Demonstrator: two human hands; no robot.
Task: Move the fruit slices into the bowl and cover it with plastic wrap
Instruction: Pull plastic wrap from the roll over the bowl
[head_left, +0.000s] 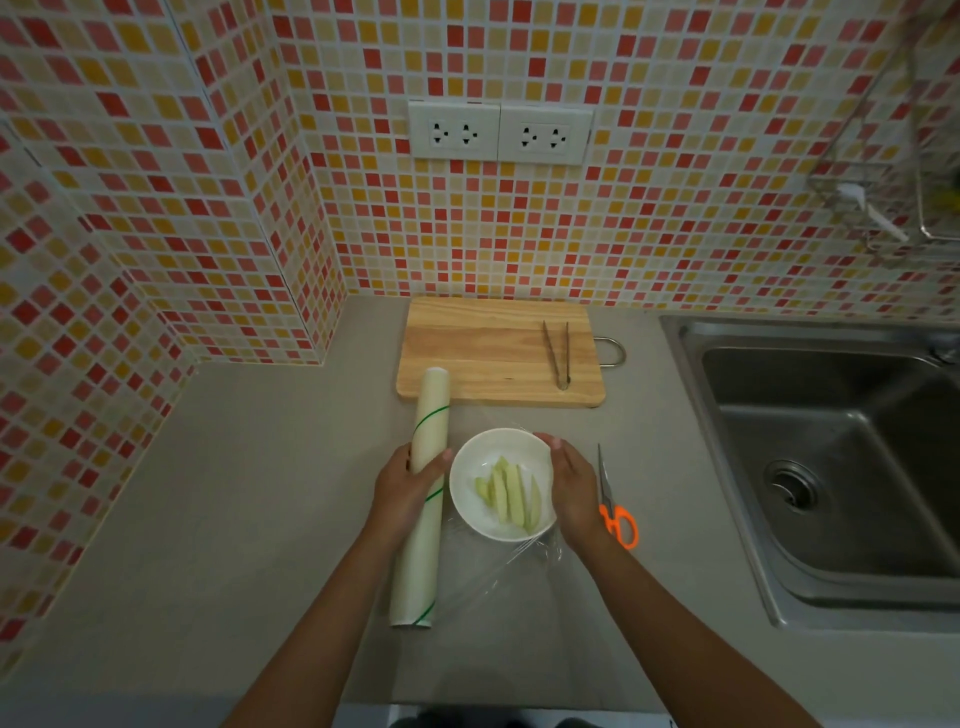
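My left hand (410, 486) was clamped round the plastic wrap roll (422, 499), fingers curled over its upper half. My right hand (570, 486) lay with fingers loosely extended against the right rim of the bowl (470, 501), pressing the film (498, 571) there. The bowl stood on the desk (260, 493) just right of the roll, the fruit slices (509, 496) inside it.

Risks, as judged: the uncut film could cling to itself or drag the bowl if I pulled the roll; the scissors (613, 504) lay close by my right wrist.

The roll's long axis ran near-to-far, its far end towards the cutting board (493, 353).
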